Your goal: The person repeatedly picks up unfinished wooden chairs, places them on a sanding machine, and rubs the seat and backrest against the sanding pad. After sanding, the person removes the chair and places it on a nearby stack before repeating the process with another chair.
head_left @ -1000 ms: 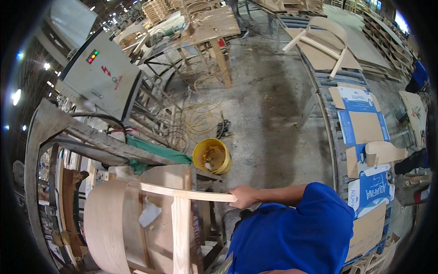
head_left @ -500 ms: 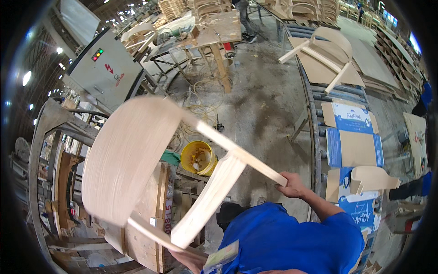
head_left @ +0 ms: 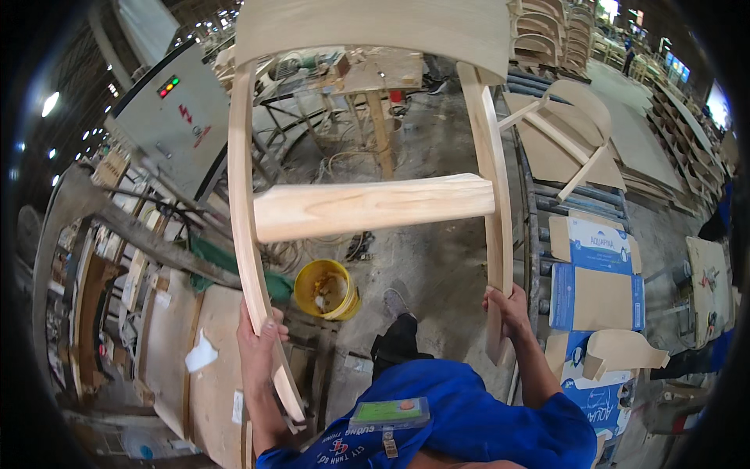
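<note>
Both my hands carry a pale wooden chair back frame [head_left: 373,205], held up in front of me. Its wide curved backrest panel is at the far end, partly cut off by the top of the picture. Two long side legs run toward me, joined by a flat crossbar. My left hand [head_left: 262,332] is closed around the left leg close to its lower end. On the right leg, my right hand [head_left: 509,309] grips near its lower end too.
A second chair frame [head_left: 574,141] lies on the roller conveyor [head_left: 539,234] at right, with flattened blue cartons [head_left: 598,297] and a curved wooden piece [head_left: 625,352] nearer. A yellow bucket [head_left: 324,289] stands on the floor. At left are a grey electrical cabinet [head_left: 168,117] and a metal rack [head_left: 58,234].
The chair frame has swung from my left side to straight ahead, its backrest now at the far end. My left hand has come up into clearer view, and both hands keep their hold.
</note>
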Motion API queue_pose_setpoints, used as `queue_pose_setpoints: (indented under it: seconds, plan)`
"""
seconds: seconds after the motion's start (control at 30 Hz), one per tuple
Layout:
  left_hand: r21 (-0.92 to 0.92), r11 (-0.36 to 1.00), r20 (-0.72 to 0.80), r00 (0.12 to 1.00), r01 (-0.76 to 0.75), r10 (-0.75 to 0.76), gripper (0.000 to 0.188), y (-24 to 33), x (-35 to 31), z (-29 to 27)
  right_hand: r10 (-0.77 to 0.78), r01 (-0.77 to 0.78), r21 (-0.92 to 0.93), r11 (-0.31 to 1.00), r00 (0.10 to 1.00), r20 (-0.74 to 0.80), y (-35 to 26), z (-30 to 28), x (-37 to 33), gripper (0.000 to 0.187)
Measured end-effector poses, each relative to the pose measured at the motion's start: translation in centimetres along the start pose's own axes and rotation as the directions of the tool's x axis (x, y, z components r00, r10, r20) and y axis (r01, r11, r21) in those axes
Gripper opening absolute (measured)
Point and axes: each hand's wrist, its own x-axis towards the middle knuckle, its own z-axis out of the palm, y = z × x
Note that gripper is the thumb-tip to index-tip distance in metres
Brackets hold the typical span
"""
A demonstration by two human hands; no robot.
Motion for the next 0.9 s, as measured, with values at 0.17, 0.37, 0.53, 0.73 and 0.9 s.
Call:
queue_pose_setpoints:
  seconds: [0.17,0.37,0.53,0.73,0.9]
  plan:
    - [0.099,0.993,0.077,0.995,0.059,-0.067,0.055,-3.0,10.2,3.1,0.015,-0.012,0.031,0.999,0.995,-0.102,-1.9,2.5,8.5,0.026]
    - [0.124,0.992,0.136,0.990,0.022,-0.039,0.051,-5.4,26.3,6.9,0.046,-0.055,-0.041,0.998,0.980,-0.193,-5.9,6.7,20.7,0.022]
    - [0.002,0.992,0.175,0.977,0.124,-0.122,0.034,-5.0,37.4,8.5,0.080,-0.088,-0.042,0.995,0.983,-0.167,-9.3,10.2,28.4,0.023]
    - [0.039,0.966,0.233,0.938,0.254,-0.256,0.061,-5.8,47.5,8.9,0.077,-0.090,-0.077,0.993,0.984,-0.158,-11.7,14.0,36.5,0.023]
    - [0.010,0.969,0.237,0.941,0.246,-0.242,0.048,-7.8,55.1,10.3,0.109,-0.121,-0.068,0.990,0.981,-0.161,-13.0,16.7,43.4,0.024]
